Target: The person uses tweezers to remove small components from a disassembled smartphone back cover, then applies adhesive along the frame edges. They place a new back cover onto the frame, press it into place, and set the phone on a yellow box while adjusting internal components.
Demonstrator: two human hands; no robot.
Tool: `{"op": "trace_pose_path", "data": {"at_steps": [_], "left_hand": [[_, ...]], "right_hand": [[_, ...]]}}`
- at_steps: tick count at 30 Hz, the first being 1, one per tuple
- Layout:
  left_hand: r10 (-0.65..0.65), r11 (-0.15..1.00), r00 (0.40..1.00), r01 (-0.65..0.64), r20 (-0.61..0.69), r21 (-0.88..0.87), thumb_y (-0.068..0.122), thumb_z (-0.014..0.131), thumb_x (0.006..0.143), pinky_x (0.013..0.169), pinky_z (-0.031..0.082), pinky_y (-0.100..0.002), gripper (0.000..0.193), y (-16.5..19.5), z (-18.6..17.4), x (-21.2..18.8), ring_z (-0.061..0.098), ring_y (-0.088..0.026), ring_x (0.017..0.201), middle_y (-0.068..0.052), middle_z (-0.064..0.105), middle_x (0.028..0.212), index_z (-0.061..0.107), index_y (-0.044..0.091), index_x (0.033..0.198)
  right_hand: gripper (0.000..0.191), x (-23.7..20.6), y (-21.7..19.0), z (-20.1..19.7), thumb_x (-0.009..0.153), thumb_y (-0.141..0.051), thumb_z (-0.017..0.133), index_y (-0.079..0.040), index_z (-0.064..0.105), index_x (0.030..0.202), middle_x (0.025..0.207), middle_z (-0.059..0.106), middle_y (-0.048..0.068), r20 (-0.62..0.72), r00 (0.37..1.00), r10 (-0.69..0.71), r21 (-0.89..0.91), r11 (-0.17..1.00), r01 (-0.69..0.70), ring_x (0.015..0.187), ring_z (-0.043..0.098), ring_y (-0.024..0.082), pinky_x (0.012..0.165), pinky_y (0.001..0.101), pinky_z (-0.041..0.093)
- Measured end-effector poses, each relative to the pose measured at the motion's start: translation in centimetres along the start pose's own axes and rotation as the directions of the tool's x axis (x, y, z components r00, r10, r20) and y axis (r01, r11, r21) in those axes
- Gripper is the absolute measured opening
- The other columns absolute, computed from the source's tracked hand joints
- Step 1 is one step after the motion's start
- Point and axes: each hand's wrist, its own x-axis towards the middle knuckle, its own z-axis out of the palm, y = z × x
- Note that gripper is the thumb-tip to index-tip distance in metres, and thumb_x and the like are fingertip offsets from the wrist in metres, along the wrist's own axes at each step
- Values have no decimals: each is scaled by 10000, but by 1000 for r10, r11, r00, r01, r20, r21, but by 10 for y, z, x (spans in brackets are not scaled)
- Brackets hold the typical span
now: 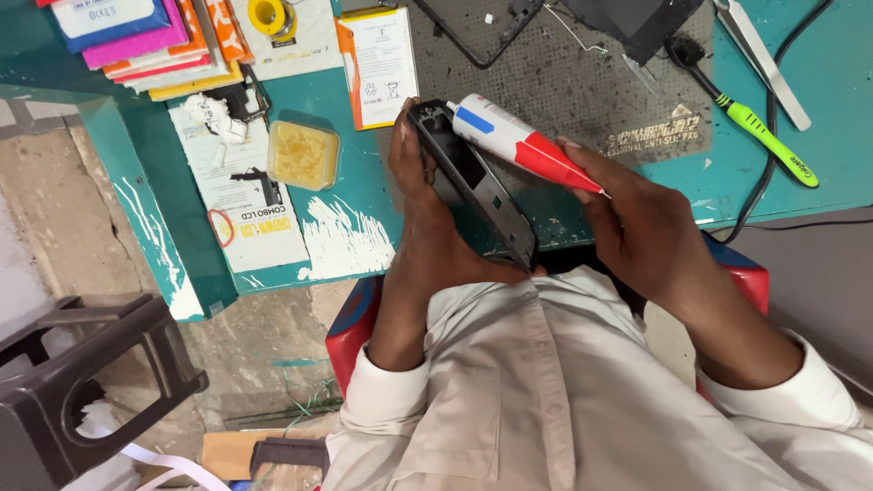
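Your right hand [637, 223] is closed around a red, white and blue tube [520, 143], its nozzle at the top of a black phone frame [473, 186] your left hand [423, 205] grips over the bench [364, 195] edge, seemingly empty inside.

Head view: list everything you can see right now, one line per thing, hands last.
phone frame: 1, black, in left hand over table edge
glue tube: 1, white, blue and red, in right hand, nozzle at frame's top
battery: 1, white and orange, on table
tub: 1, yellowish, left of battery
mat: 1, grey, on table
toothbrush: 1, green, right
tweezers: 1, metal, top right
boxes: stack, pink, orange, blue, top left
table: 1, teal
stool: 1, dark, floor left
left hand: grips frame
right hand: grips tube
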Motion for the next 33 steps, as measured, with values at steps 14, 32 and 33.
{"op": "trace_pose_path", "data": {"at_steps": [14, 32, 33], "left_hand": [[57, 996, 998, -57, 2, 71, 639, 1043, 477, 1311, 229, -529, 1725, -4, -4, 3, 124, -446, 1581, -274, 36, 1663, -103, 137, 1665], [21, 996, 1000, -23, 20, 85, 625, 1058, 463, 1332, 221, -542, 1737, -5, -4, -1, 100, -449, 1583, -273, 36, 1693, -97, 107, 1653], [15, 996, 1000, -17, 22, 84, 624, 1060, 463, 1334, 221, -538, 1739, -5, -4, -1, 100, -449, 1585, -274, 36, 1679, -97, 106, 1654]], "right_hand": [[547, 12, -5, -12, 964, 67, 629, -56, 512, 1484, 1385, 649, 204, 55, 996, -68, -117, 990, 74, 1168, 692, 368, 963, 394, 580], [636, 10, -19, -29, 831, 147, 649, -14, 538, 1436, 1429, 627, 177, 120, 984, -135, -188, 970, 156, 1230, 668, 359, 995, 397, 586], [633, 8, -19, -30, 825, 147, 648, -12, 544, 1430, 1424, 631, 176, 121, 984, -130, -184, 971, 151, 1222, 671, 355, 990, 394, 587]]}}
